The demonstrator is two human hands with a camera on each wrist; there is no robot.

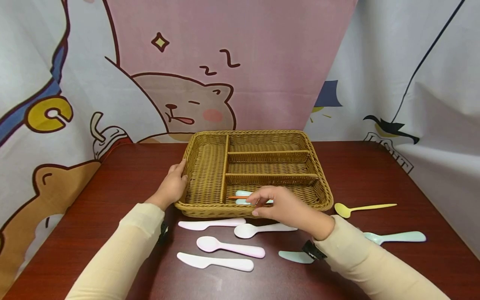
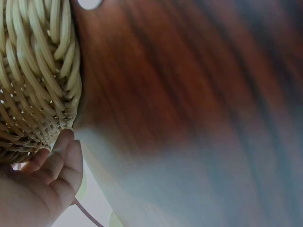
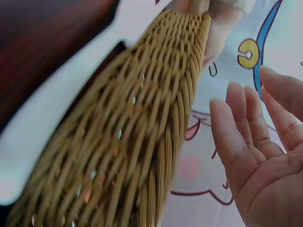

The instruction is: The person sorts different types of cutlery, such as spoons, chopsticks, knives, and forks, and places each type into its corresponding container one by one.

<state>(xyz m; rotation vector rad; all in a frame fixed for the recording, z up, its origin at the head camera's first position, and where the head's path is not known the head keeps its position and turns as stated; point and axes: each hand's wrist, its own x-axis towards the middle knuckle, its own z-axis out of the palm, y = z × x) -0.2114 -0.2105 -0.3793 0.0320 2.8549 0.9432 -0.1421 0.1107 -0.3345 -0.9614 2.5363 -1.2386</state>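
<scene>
As the left hand (image 1: 170,185) rests at the outer left wall of the woven basket (image 1: 210,209), its fingers lie extended, slightly bent, touching the weave; in the left wrist view they press lightly side by side, nothing else in them. Basket sits flat on the dark red-brown table (image 1: 123,179), toward its far edge, in front of a printed cloth (image 1: 281,54). One long compartment on the left; three crosswise ones, stacked front to back, on the right.

Before the basket's front wall, left to right: white knife (image 1: 215,261) lowest, blade left; pale pinkish knife (image 1: 211,224) just beside the wall, blade left; pink spoon (image 1: 230,247) between the two knives in depth, bowl left; white spoon (image 1: 262,229), bowl left, handle running toward the right wrist.

Near right compartment holds mint utensils (image 1: 243,193) and a thin orange utensil (image 1: 237,197) lying among them; their right parts are hidden behind the right hand (image 1: 281,204). That hand hangs over this compartment, thumb and fingers apart and gently bent; in the right wrist view it is empty, beside the rim. Contact with the orange piece: cannot tell.

Further right, a mint knife (image 1: 294,256) shows its blade, rest covered by the dark wrist strap (image 1: 314,250). Yellow spoon (image 1: 363,208) lies just beside the basket's near right corner, bowl left. Mint spoon (image 1: 403,237) is rightmost, bowl partly covered by the cream sleeve (image 1: 375,262).
</scene>
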